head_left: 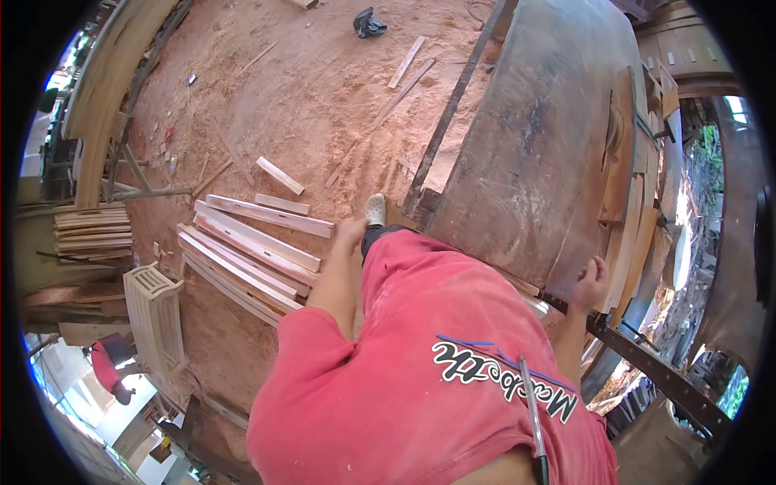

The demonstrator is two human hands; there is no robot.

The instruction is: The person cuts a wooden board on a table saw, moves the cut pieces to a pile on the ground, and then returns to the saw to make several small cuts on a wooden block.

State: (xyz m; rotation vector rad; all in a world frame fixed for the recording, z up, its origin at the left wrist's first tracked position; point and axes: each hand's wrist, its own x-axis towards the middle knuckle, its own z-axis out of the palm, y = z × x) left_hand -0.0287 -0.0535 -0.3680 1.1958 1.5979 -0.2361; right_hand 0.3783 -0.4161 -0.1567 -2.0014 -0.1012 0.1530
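Observation:
My left hand [352,232] hangs beside my leg, near the right ends of several pale wooden boards [259,239] stacked low over the dirt floor. Its fingers are mostly hidden, and I see nothing in it. On the other side, my right hand [592,284] is held by the near right corner of a large, worn workbench [533,129]. The fingers there are loosely bent and apart, with nothing visible between them. Long wooden boards [629,234] lie along the bench's right side, close to that hand.
A dark metal bar with holes [659,372] sticks out at the right. Loose wood strips [406,62] and a black plastic bag [369,23] lie on the sawdust-covered floor. At left stand a slatted wooden piece [153,315], stacked planks [93,232] and another person [107,368] in red.

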